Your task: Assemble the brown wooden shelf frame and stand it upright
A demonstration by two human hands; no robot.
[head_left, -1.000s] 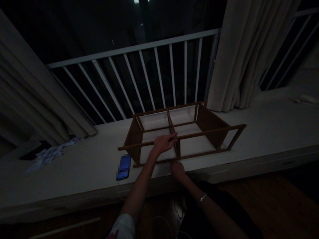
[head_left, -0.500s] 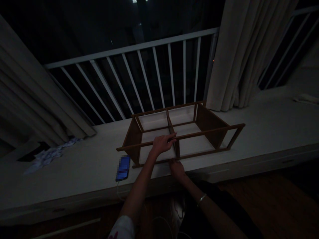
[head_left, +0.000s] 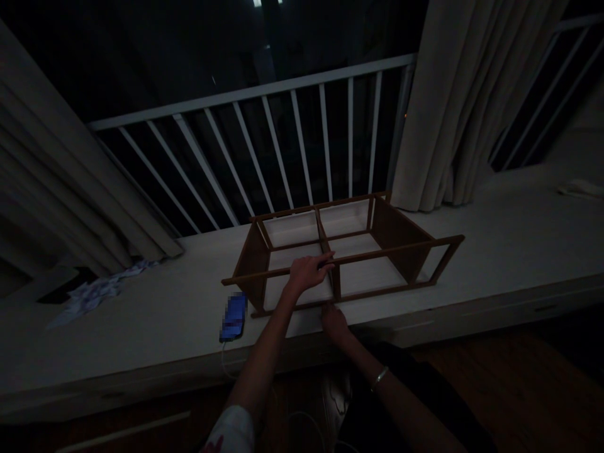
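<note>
A brown wooden shelf frame [head_left: 377, 255] lies on its side on the pale ledge, with a middle board [head_left: 336, 280] between its two end boards. My left hand [head_left: 309, 273] is closed over the frame's upper front rail, close to that middle board, with its index finger stretched along the wood. Lower down, my right hand [head_left: 334, 321] has its fingers curled together against the bottom front rail, just below the middle board's end. Whatever those fingers pinch is too dark and small to make out.
A lit phone [head_left: 233, 318] with a white cable lies left of the frame. Crumpled patterned cloth [head_left: 94, 296] rests farther left on the ledge [head_left: 160, 321]. Behind stand a white railing [head_left: 292, 85] and curtains [head_left: 434, 113]. The ledge's front edge drops to a wooden floor.
Both hands and the shelf frame keep practically the same places. Only a slight shift of the camera view shows.
</note>
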